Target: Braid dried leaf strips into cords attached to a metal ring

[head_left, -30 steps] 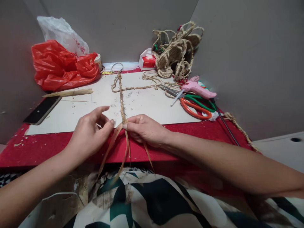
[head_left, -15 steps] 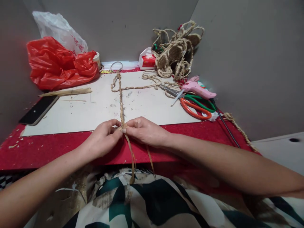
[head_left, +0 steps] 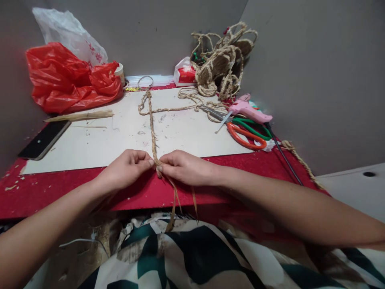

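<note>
A braided straw cord [head_left: 152,132] runs from a metal ring [head_left: 145,82] at the back of the white board down to the front edge. My left hand [head_left: 129,168] pinches the cord's lower end from the left. From the right, my right hand [head_left: 186,167] grips the same end, its fingertips close to the left ones. Loose straw strands [head_left: 174,202] hang below my hands over the red table edge toward the patterned clothing. A thinner braid [head_left: 174,109] lies sideways from the cord toward the scissors.
Red plastic bag [head_left: 72,80] and phone [head_left: 45,138] lie left, near straw strips [head_left: 87,116]. Orange and green scissors [head_left: 245,136], a pink glue gun [head_left: 249,110], a tissue pack [head_left: 185,73] and coiled braids [head_left: 219,66] are at the right and back.
My fingertips have shifted slightly at the cord's end, with the left ones a little farther from the right. The hanging strands have swung right. The whole view has shifted slightly.
</note>
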The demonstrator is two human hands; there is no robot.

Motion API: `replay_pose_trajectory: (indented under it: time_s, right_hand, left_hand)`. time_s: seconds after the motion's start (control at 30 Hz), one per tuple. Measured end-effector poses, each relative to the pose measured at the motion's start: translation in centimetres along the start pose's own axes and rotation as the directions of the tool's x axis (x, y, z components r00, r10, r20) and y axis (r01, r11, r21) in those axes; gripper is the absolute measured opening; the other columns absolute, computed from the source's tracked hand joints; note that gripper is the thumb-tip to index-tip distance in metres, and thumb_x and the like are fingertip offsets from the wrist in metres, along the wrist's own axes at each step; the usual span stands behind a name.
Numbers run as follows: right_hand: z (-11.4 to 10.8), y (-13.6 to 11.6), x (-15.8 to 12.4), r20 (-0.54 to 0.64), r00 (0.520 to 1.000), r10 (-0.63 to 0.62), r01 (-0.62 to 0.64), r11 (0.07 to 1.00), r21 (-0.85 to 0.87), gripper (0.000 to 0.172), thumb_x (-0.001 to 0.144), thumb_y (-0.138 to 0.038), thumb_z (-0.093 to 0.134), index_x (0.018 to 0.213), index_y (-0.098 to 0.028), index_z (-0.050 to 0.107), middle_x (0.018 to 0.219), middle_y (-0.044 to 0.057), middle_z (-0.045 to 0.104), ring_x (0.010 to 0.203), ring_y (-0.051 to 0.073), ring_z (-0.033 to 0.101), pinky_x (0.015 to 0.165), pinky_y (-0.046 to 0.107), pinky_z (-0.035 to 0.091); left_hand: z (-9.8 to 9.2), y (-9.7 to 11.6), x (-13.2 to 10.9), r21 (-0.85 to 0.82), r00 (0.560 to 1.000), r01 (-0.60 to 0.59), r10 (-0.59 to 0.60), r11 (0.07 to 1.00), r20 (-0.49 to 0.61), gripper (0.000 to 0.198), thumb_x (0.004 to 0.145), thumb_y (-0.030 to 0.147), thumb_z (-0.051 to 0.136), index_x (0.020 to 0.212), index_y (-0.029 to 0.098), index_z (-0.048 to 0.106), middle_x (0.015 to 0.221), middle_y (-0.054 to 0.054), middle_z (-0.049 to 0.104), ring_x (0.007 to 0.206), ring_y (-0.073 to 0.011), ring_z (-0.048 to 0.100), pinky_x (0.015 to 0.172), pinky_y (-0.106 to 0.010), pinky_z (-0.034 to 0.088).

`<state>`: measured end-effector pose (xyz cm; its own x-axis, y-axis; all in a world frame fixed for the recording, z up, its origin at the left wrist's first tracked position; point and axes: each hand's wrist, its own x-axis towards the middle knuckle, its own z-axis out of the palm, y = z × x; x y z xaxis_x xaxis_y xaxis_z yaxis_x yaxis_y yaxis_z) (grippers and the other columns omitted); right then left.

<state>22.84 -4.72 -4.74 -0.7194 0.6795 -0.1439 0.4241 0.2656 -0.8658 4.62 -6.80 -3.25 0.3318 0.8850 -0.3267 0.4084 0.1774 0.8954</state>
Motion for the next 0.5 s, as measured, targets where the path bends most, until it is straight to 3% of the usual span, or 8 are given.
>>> replay_pose_trajectory:
  time_s: [0.13,0.2,0.3,0.5]
  right_hand:
    - [0.0,-0.5,-0.3,-0.055,0.998,-0.043,0.029,0.974,-0.226,0.021,0.085,-0.013,0.043,0.071,-0.012,0.059,0.061,0.000,0.051,0.055,0.008,0.040,0.058,0.022,0.032]
    - [0.0,-0.7,-0.5,-0.059,0.996,-0.066,0.045,0.948,-0.316,0.021,0.087,-0.016,0.043,0.080,-0.013,0.063,0.068,0.003,0.058,0.059,0.010,0.045,0.061,0.023,0.033]
    - [-0.1,-0.7,-0.7,-0.078,0.995,-0.069,0.027,0.893,-0.449,0.023,0.088,-0.022,0.044,0.088,-0.015,0.065,0.074,0.007,0.063,0.061,0.012,0.047,0.060,0.024,0.032]
    - [-1.1,-1.1,-1.5,-0.090,0.996,-0.010,-0.038,0.858,-0.512,0.024,0.089,-0.027,0.044,0.082,-0.014,0.063,0.069,0.006,0.060,0.056,0.011,0.044,0.056,0.025,0.029]
  left_hand:
    - [-0.3,0.4,0.5,-0.131,0.984,0.151,-0.136,0.980,0.119,0.028,0.077,0.042,0.059,0.066,0.015,0.059,0.046,0.007,0.030,0.039,-0.0039,0.017,0.038,-0.020,0.012]
    - [-0.4,0.7,0.8,-0.151,0.969,0.205,-0.178,0.967,0.173,0.030,0.076,0.044,0.060,0.066,0.016,0.061,0.045,0.009,0.022,0.038,-0.0038,0.011,0.038,-0.021,0.006]
    - [-0.1,1.0,1.0,-0.174,0.959,0.240,-0.206,0.955,0.194,0.028,0.077,0.042,0.059,0.065,0.016,0.061,0.045,0.009,0.021,0.038,-0.0038,0.010,0.038,-0.021,0.006]
    - [1.1,0.5,1.0,-0.135,0.987,0.154,-0.147,0.979,0.061,0.024,0.078,0.035,0.056,0.063,0.017,0.060,0.040,0.008,0.026,0.036,-0.0047,0.014,0.038,-0.022,0.008]
